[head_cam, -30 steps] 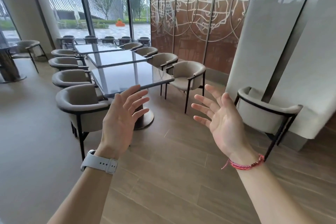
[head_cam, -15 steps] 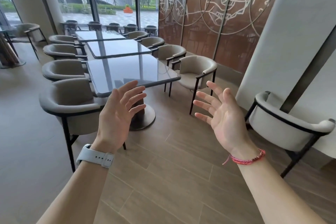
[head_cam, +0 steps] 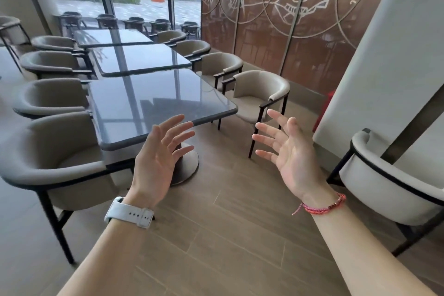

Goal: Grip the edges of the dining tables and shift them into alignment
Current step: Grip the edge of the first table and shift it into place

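Three dark glossy dining tables stand in a row running away from me. The nearest table [head_cam: 153,103] sits skewed against the middle table [head_cam: 139,57], with the far table [head_cam: 113,36] behind. My left hand [head_cam: 161,158], with a white watch on the wrist, is raised with fingers spread just in front of the near table's front edge, not touching it. My right hand [head_cam: 290,154], with a red bracelet, is open to the right of the table's corner, holding nothing.
Grey armchairs line both sides of the tables, one close on my left [head_cam: 55,163] and one at the right of the near table [head_cam: 262,96]. A white armchair [head_cam: 389,180] stands at my right by a white wall. A round pedestal base [head_cam: 187,166] shows under the near table.
I have come closer to the near table, which now fills more of the view. Both hands stay raised and open, now nearer its front edge.
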The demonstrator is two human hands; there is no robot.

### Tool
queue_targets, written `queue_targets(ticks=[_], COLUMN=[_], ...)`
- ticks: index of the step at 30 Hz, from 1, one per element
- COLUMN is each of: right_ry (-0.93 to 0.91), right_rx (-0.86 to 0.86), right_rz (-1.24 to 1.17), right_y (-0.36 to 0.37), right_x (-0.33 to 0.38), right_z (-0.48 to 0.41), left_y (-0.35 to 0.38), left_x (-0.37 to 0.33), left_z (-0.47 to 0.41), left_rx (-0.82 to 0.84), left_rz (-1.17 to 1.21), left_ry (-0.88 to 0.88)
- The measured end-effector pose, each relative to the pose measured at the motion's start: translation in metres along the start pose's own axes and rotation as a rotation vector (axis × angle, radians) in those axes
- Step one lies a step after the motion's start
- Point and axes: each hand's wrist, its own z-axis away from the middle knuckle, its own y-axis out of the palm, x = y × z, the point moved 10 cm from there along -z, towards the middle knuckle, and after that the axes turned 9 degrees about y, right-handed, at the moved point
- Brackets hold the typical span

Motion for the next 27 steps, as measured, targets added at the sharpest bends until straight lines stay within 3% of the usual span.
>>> queue_targets(ticks=[15, 27], right_ry=[0.126, 0.235], right_rx=[0.116, 0.24], right_rz=[-0.022, 0.016], right_y=[-0.08, -0.074], right_x=[-0.04, -0.079], right_z=[-0.271, -0.434], left_y=[0.011, -0.033], left_x=[0.151, 0.231], left_z=[-0.191, -0.295], left_rx=[-0.166, -0.313], left_rz=[-0.147, -0.207], left_ry=[-0.033, -0.079])
